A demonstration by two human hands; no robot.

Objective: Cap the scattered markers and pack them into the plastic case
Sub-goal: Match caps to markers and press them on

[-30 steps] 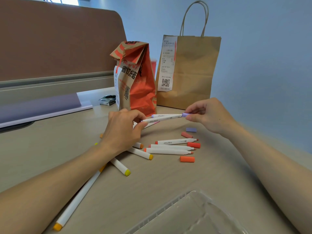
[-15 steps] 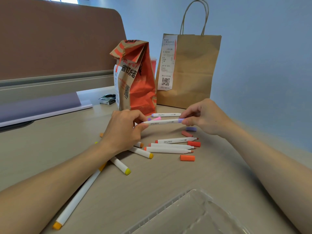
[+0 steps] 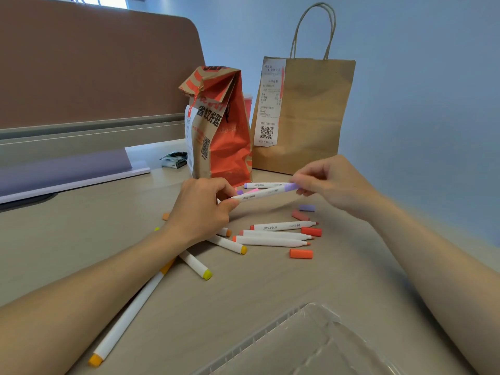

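My left hand [image 3: 201,209] grips the left end of a white purple marker [image 3: 261,194] held above the desk. My right hand [image 3: 332,182] pinches the purple cap [image 3: 291,187] on its right end. Another purple marker [image 3: 266,185] lies just behind. Below, three uncapped red and orange markers [image 3: 273,235] lie side by side, with loose caps around them: purple [image 3: 307,207], dull red [image 3: 299,215], red [image 3: 311,231] and orange [image 3: 301,253]. Capped yellow and orange markers [image 3: 195,265] lie under my left forearm. The clear plastic case [image 3: 295,345] sits at the near edge.
An orange paper bag [image 3: 224,131] and a brown handled bag [image 3: 305,115] stand behind the markers. A small dark packet [image 3: 174,159] lies left of them. A brown partition [image 3: 94,69] and a purple shelf [image 3: 65,169] bound the desk's left back.
The marker between my hands has dropped slightly and tilted, and my right hand has pressed the purple cap onto its end. The markers on the desk have not moved.
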